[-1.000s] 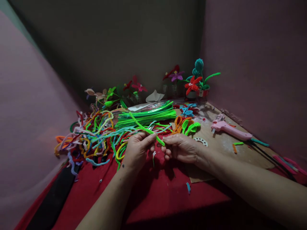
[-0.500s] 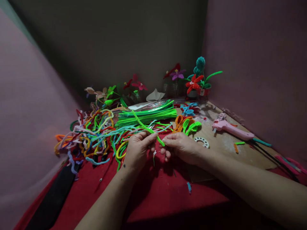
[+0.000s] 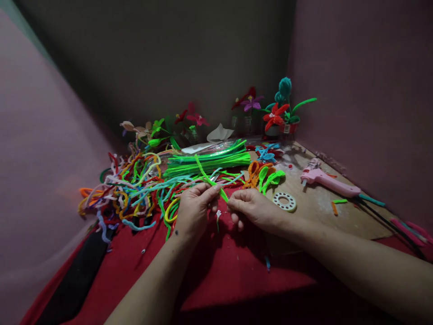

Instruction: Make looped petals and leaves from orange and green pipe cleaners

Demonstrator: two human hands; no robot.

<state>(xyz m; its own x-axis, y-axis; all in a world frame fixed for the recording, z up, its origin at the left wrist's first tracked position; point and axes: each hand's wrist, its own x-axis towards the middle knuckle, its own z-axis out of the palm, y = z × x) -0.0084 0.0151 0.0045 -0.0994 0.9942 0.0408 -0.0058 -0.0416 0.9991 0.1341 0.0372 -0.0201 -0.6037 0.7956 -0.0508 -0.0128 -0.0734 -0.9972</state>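
A bright green pipe cleaner runs between my two hands, its long free end pointing up and away to the left. My left hand pinches it between thumb and forefinger. Close beside, my right hand has its fingertips closed on the near end; the exact tip is hidden by the fingers. Below the hands a small white-topped green piece shows against the red cloth. Beyond them lies a bundle of green pipe cleaners, and to the right are looped green pipe cleaners next to orange loops.
A tangle of multicoloured pipe cleaners fills the left. On the cardboard at right rest a pink glue gun and a white ring with holes. Pipe-cleaner flowers stand along the back. A black strip lies front left.
My right fingers have closed over the near end of the green pipe cleaner, which stuck out before. The strand's far end has shifted slightly right, and the whole view has moved a little.
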